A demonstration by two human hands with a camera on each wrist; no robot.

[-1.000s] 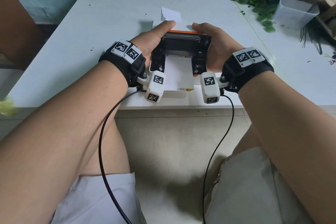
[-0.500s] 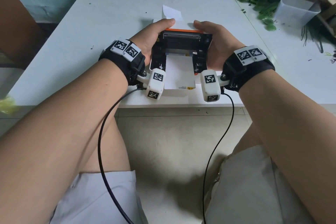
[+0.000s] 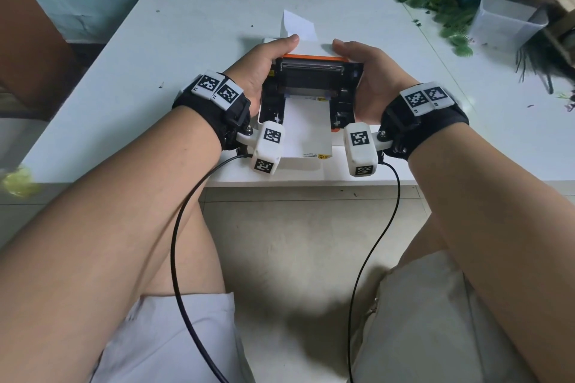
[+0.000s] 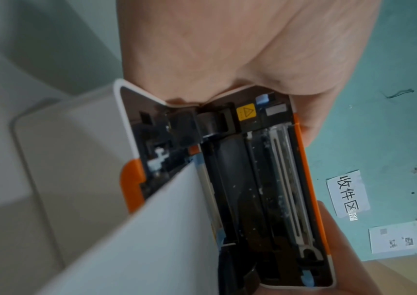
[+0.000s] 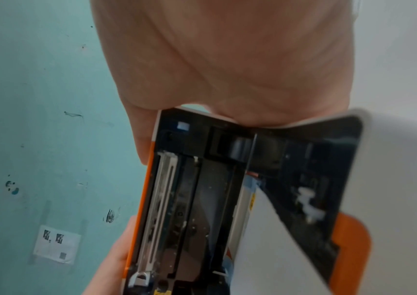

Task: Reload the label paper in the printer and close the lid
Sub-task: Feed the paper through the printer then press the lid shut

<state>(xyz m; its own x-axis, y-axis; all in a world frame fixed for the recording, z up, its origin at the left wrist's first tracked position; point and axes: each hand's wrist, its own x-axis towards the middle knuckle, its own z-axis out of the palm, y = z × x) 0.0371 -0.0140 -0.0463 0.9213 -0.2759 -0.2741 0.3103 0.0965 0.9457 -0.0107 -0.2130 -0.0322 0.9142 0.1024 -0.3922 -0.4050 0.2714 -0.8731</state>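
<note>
Left hand [image 3: 261, 71] and right hand [image 3: 370, 81] grip the lid [image 3: 314, 68], now swung lower between them over the label paper [image 3: 306, 130]; closing looks nearly done.

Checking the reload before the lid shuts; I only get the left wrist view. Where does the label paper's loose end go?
Observer: The label paper runs out toward the person, and its end lies near the front edge of the table.
Operator: Is the other hand helping?
Observer: Yes. The right hand grips the lid opposite the left hand, with its thumb by the orange edge.
Operator: Anything behind the printer?
Observer: A white sheet sticks up just beyond the lid.
</note>
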